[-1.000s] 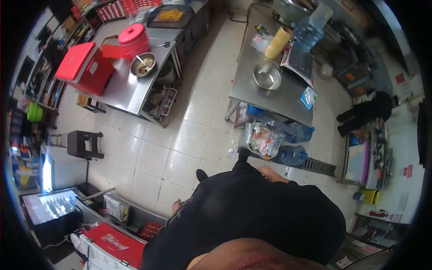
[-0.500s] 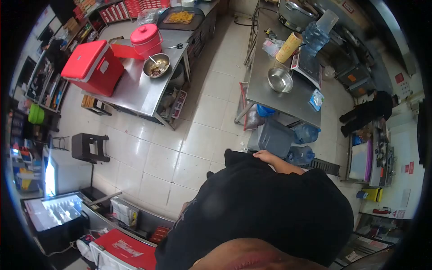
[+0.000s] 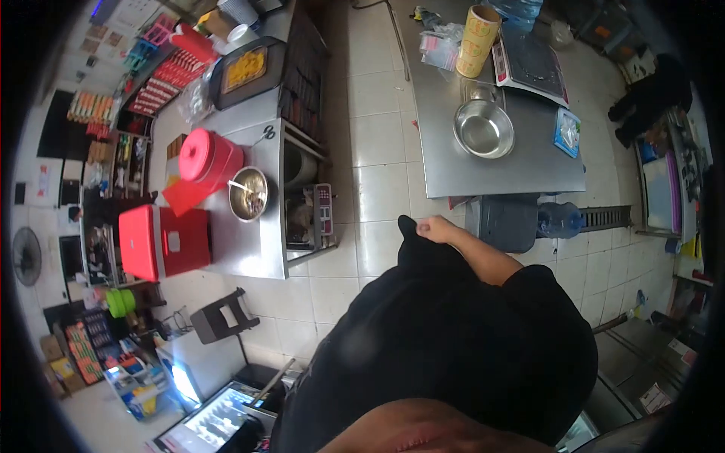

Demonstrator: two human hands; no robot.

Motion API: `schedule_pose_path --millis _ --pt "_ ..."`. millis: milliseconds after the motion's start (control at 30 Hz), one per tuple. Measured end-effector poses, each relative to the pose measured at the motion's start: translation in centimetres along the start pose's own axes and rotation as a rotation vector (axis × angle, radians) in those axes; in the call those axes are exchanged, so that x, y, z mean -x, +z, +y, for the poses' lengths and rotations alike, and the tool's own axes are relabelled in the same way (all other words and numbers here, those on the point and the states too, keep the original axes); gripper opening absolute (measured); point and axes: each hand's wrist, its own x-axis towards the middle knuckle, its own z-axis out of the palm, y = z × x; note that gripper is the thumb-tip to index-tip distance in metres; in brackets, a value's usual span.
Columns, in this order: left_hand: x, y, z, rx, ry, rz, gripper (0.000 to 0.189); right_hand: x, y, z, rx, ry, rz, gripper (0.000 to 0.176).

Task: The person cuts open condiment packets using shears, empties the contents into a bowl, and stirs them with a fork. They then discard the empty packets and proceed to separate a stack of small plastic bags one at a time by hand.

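My right hand (image 3: 435, 229) hangs low in front of me, at the edge of my black clothing (image 3: 453, 332). Its fingers are curled in, with no object showing in them. A grey plastic bin (image 3: 506, 224) stands just to its right, under the near edge of a steel table (image 3: 506, 178). On that table, beyond the hand, sits a shiny steel bowl (image 3: 484, 130). My left hand is out of sight behind my body.
The left steel table (image 3: 264, 260) holds a red cooler box (image 3: 162, 241), a red lidded bucket (image 3: 211, 156) and a bowl with a spoon (image 3: 248, 194). A dark stool (image 3: 223, 317) stands on the tiles. A person in dark clothes (image 3: 655, 98) is far right.
My view has turned and moved nearer to the tables; the right table and its bowl now appear larger. My right hand has swung slightly up and left in view.
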Motion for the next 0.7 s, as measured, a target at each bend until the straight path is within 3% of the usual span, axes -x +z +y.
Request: schedule_pose_path --millis 100,167,267,300,367,467,500,567,600,633,667,700 --pt "0.3 -0.6 6.5 -0.087 0.08 0.009 0.039 -5.8 -3.3 -3.3 -0.384 0.05 0.083 0.019" --pt "-0.8 -1.0 10.2 -0.145 0.135 0.004 0.038 -9.4 -6.1 -4.6 -0.409 0.015 0.165 0.02" --pt "-2.7 -1.2 14.5 -0.215 0.208 -0.018 0.037 -14.6 -10.1 -5.4 -0.796 0.218 0.251 0.024" --pt "-3.9 -0.8 16.2 -0.232 0.239 -0.032 0.037 -15.9 -11.6 -6.0 -0.801 0.225 0.261 0.024" --pt "-6.7 0.0 19.9 -0.266 0.308 -0.063 0.036 -18.4 -14.6 -6.7 -1.267 0.428 0.455 0.033" --pt "-12.5 1.1 27.2 -0.323 0.427 -0.125 0.035 -22.6 -17.6 -5.1 -1.447 0.416 0.691 0.038" --pt "-14.9 1.3 30.1 -0.349 0.471 -0.149 0.035 -23.7 -19.0 -5.0 -1.459 0.413 0.72 0.038" --pt "-20.2 1.5 35.7 -0.406 0.552 -0.203 0.034 -25.4 -21.3 -4.4 -1.543 0.508 0.973 0.038" --pt "-21.6 -1.9 38.7 -0.436 0.554 -0.222 0.034 -26.0 -22.3 -3.8 -1.56 0.519 1.002 0.038" --pt "-18.1 4.5 46.9 -0.399 0.702 -0.316 0.032 -26.4 -22.6 -2.9 -1.563 0.512 1.058 0.039" --pt "-16.7 6.6 52.6 -0.421 0.756 -0.355 0.032 -26.9 -23.0 -2.6 -1.558 0.497 1.126 0.041" --pt "-19.8 8.0 56.6 -0.444 0.812 -0.41 0.031 -27.3 -23.4 -2.8 -1.568 0.509 1.167 0.041"
